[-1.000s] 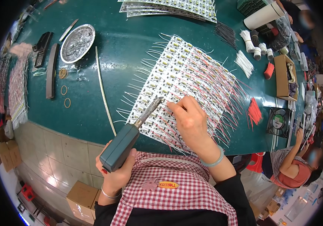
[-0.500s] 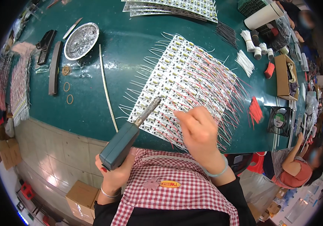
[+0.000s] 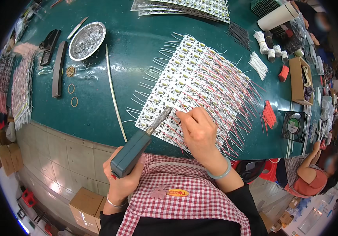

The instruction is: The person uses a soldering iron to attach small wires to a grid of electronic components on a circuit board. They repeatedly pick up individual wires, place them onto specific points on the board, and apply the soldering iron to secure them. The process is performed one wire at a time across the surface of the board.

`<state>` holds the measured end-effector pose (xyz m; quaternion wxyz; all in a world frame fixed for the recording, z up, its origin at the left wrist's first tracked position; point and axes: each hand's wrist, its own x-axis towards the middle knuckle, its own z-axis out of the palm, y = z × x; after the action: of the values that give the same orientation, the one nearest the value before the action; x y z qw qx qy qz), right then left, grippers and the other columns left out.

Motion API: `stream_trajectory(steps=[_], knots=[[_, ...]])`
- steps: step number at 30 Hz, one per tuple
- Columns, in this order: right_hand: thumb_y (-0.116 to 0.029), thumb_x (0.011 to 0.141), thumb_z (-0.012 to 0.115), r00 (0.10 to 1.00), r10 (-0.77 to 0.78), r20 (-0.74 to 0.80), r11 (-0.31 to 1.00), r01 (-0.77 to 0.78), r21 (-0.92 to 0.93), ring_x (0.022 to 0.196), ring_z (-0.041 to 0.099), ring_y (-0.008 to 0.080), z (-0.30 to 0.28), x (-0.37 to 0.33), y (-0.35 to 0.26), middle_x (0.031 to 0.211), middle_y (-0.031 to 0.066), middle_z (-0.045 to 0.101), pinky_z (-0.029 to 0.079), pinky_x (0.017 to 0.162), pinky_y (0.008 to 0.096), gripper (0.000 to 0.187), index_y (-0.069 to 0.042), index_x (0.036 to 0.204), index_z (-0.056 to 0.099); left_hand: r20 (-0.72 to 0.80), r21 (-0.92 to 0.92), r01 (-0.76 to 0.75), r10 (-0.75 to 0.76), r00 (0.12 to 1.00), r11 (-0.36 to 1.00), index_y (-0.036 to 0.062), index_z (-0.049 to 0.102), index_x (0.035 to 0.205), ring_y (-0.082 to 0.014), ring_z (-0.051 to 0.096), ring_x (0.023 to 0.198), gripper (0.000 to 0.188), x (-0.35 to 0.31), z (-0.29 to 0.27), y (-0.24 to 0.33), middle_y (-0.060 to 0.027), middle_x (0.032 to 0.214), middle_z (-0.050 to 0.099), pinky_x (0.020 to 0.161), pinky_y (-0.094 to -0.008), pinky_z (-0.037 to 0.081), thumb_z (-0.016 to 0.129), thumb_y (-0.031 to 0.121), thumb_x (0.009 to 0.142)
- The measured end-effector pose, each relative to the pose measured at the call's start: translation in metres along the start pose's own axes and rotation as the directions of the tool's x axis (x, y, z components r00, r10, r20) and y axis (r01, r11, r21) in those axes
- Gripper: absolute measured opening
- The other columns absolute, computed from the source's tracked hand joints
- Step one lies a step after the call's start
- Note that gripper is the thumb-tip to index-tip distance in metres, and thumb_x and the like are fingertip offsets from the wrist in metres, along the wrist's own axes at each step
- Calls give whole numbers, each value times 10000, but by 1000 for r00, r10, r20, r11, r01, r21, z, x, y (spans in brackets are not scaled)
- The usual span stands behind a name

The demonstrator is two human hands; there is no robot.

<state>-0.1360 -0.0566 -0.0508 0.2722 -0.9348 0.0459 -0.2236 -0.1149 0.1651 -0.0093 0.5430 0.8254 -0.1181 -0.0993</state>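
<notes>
Closer to the soldering iron [image 3: 139, 145], at its tip's four o'clock, has been brought the right hand [image 3: 199, 135], pinched together, the iron being clasped by the left hand [image 3: 125, 185].

Black sleeves [image 3: 237, 201], red checked apron [image 3: 192, 206], pink flower patch [image 3: 158, 192], pale bangle [image 3: 221, 176]

Shows deep green across the smooth counter [image 3: 145, 43], dark teal on the boxy plastic tool handle [image 3: 131, 152], yellow-dotted rows on the flat white circuit panel [image 3: 173, 87], red-and-white checks on the cloth apron [image 3: 192, 208].
</notes>
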Motion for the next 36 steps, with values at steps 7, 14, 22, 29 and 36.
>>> stream_trajectory(steps=[7,14,22,29,36], knots=[[-6,722,614,993,-70,90,993,78,-84,718,520,213,0,4,2,751,54,478,437,554,329,263,-28,974,684,-43,-51,42,-44,998,998,-76,673,928,-120,626,705,209,-2,0,-3,-102,851,677,621,-247,497,738,-55,731],[-28,725,612,978,-131,164,977,156,-148,751,511,228,-5,5,1,794,66,483,436,582,330,293,5,1011,667,-67,-69,104,-108,992,992,-74,671,935,-116,629,714,216,-5,-2,-6,-96,852,682,635,-251,506,740,-45,733],[-2,725,618,986,-133,100,988,139,-62,753,518,239,4,-1,7,798,78,493,445,594,342,279,10,1000,664,-95,-93,153,-161,982,984,-72,674,930,-115,632,718,213,-7,-4,-3,-95,857,681,634,-251,507,743,-38,731],[47,714,623,998,-56,0,997,56,51,711,537,224,3,2,4,750,61,506,453,581,335,248,-28,943,684,-63,-53,75,-79,995,996,-75,678,931,-133,640,715,215,-3,-4,0,-108,855,677,631,-254,506,744,-40,729],[35,718,630,998,-55,22,998,55,17,708,543,221,4,1,4,745,62,496,452,571,336,225,-30,930,673,-6,66,-24,25,1000,998,-72,677,914,-142,646,704,194,-2,-3,-5,-110,857,674,614,-254,501,746,-40,735]])
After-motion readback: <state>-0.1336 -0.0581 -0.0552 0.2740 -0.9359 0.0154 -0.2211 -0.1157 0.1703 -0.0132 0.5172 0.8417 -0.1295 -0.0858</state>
